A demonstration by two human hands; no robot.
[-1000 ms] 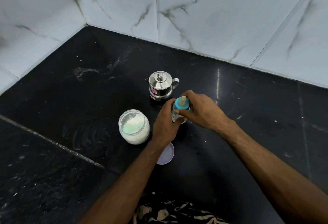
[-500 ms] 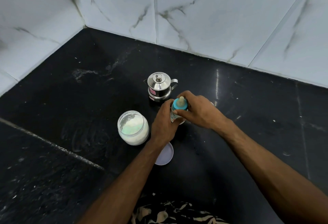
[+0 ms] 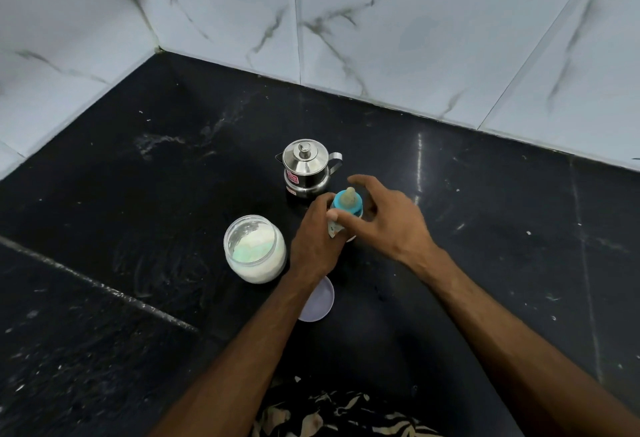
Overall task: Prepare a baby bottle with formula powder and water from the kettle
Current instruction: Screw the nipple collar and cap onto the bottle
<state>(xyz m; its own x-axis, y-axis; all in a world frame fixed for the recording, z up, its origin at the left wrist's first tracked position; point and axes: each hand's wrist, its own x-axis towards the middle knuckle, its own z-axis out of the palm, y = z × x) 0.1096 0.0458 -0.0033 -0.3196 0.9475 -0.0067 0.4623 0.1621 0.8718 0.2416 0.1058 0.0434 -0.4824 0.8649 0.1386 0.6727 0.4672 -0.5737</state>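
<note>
Head view: a black stone countertop [image 3: 485, 263] meets white marble-pattern wall tiles [image 3: 398, 38] at its far and left edges. The baby bottle [image 3: 341, 220] stands upright near the middle of the countertop, with its blue collar and beige teat [image 3: 349, 198] fitted. The left hand [image 3: 317, 242] is wrapped around the bottle body. The right hand [image 3: 384, 220] is spread wide around the blue collar; thumb and fingers arch to either side of it, and contact cannot be confirmed. A lidded steel kettle [image 3: 306, 168] stands just beyond the bottle, toward the far edge. An open glass jar of white formula powder [image 3: 255, 248] stands left of the left hand. A pale round lid [image 3: 318, 299] lies flat beneath the left wrist, on the near side.
</note>
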